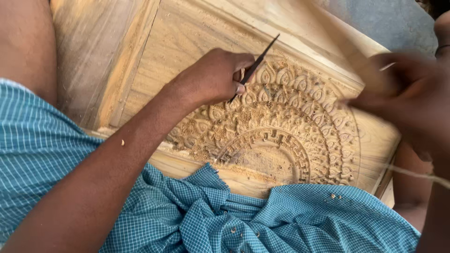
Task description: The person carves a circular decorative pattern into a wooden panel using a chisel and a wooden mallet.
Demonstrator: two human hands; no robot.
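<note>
A: Starting with the biggest: wooden panel lying flat, filling most of the view, with a round carved medallion of petal rings and a key border, partly dusted with sawdust. Blue checked cloth covering the lap, overlapping the near edge of the panel.

B: And the hands?

A: Left hand resting on the upper left rim of the medallion. Right hand hovering over the right side, very blurred, well apart from the left.

B: Holding something?

A: Left fingers curling tightly, pinching a thin dark chisel against the thumb. Nothing spread. For the right one, not possible to tell: maybe gripping something pale, but too smeared to say.

B: Where is the chisel lying?

A: Running diagonally: handle end pointing up and to the right, away from the body; tip going down and to the left, just under the thumb, touching or almost touching the outer petal ring. Long axis crossing the ring, not following it. Left hand clearly the nearer one, already on it; right hand staying off to the far side of the tool.

B: Anything smaller?

A: Only small wood chips sitting on the cloth.
</note>
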